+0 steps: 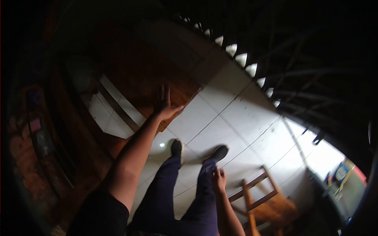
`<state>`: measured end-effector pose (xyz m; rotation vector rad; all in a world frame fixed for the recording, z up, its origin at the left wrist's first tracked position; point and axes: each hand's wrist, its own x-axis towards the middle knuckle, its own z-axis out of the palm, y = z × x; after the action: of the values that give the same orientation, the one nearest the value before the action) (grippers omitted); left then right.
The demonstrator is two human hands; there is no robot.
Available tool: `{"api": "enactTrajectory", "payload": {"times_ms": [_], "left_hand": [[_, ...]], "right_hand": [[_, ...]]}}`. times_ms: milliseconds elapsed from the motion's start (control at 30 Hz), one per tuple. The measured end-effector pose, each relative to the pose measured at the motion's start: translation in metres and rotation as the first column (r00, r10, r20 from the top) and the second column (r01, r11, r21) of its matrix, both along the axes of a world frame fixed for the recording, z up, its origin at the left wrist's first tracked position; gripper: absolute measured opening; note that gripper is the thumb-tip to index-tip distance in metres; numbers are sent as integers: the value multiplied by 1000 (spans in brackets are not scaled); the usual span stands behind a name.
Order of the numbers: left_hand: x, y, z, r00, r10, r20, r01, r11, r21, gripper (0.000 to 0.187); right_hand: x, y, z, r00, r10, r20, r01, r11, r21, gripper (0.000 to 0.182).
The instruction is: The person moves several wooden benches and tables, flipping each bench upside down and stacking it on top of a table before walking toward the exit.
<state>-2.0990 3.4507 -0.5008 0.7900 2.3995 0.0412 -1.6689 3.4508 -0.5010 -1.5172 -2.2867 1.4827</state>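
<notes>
My left hand (166, 109) is stretched out with its fingers spread, at the near corner of a dark brown wooden table (182, 84). The palm seems to rest on the tabletop, with the thumb along its edge. My right hand (219, 181) hangs low in front of my right thigh, its fingers curled in. Whatever those fingers may hold is too small and dark to make out. Below are my dark trousers (197, 204) and dark shoes (221, 152) on the tiled floor (214, 126).
A wooden chair (265, 196) stands at the lower right. Wooden furniture (67, 118) with slats fills the dim left side. A dark structure with a scalloped edge (315, 70) covers the upper right. Bright light falls at the right, near a blue round item (341, 173).
</notes>
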Motion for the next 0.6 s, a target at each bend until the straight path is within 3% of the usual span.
{"api": "enactTrajectory", "payload": {"times_ms": [33, 67, 100, 133, 167, 200, 233, 267, 333, 367, 400, 467, 533, 600], "left_hand": [[14, 2, 19, 984, 120, 129, -112, 992, -65, 99], [35, -9, 30, 938, 252, 239, -274, 959, 67, 86], [58, -22, 40, 858, 314, 406, -377, 923, 83, 78], [94, -43, 46, 858, 334, 390, -419, 895, 154, 77], [124, -50, 80, 845, 359, 396, -410, 911, 49, 77], [146, -64, 106, 870, 260, 419, -303, 952, 39, 77], [163, -76, 136, 942, -9, 336, 9, 1000, 1, 77], [181, -93, 151, 915, -103, 390, 83, 994, 68, 73], [210, -123, 188, 903, -105, 417, 53, 990, 134, 71], [223, -141, 191, 897, -12, 442, -38, 994, 103, 69], [237, -159, 191, 876, 73, 477, -124, 989, 76, 68], [251, -189, 187, 854, 161, 494, -206, 978, 38, 71], [247, -205, 189, 830, 289, 477, -311, 950, -35, 73], [238, -215, 195, 746, 455, 487, -515, 857, -12, 77]], "right_hand": [[14, 30, 32, 952, -305, -7, 268, 847, -460, 21], [27, 60, 64, 762, -621, 184, 537, 447, -715, 26], [31, 89, 96, 620, -725, 301, 642, 247, -726, 26], [35, 114, 125, 689, -655, 310, 632, 334, -699, 27], [34, 137, 147, 765, -578, 286, 583, 430, -690, 29], [29, 158, 167, 830, -490, 267, 523, 517, -678, 31], [17, 176, 186, 847, -469, 251, 505, 560, -657, 35], [6, 196, 202, 885, -423, 195, 434, 599, -673, 32], [-24, 231, 227, 937, -348, -28, 217, 644, -733, 29], [-43, 244, 237, 929, -359, -85, 177, 636, -751, 27], [-81, 244, 267, 892, -451, -18, 296, 614, -732, 24], [-112, 262, 268, 901, -372, -223, 45, 591, -805, 22], [-148, 284, 255, 862, -241, -446, -303, 461, -834, 19], [-192, 263, 292, 912, -233, -338, -154, 570, -807, 17]]}}
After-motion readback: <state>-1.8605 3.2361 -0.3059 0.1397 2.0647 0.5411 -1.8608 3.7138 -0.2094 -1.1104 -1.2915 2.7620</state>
